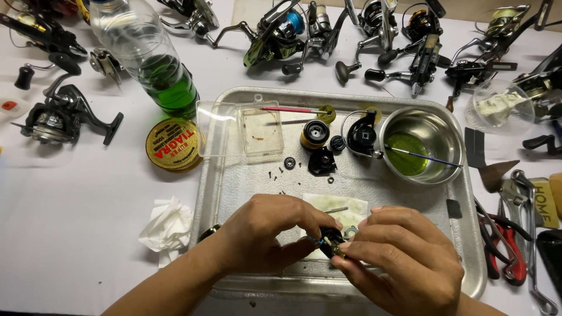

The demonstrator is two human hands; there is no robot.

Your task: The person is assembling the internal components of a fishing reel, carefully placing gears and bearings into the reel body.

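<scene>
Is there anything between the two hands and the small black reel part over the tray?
Nothing visible. The left hand and right hand both already pinch the small black reel part directly, above the white paper on the metal tray. The loose screws lie farther back.

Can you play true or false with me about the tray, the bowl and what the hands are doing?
1. Both hands hold one small dark reel part. True: left hand and right hand pinch it together.
2. The steel bowl holds red liquid. False: it is green.
3. The plastic bottle stands on the metal tray. False: it is beside the tray, on the table.
4. A crumpled tissue lies left of the tray. True.
</scene>
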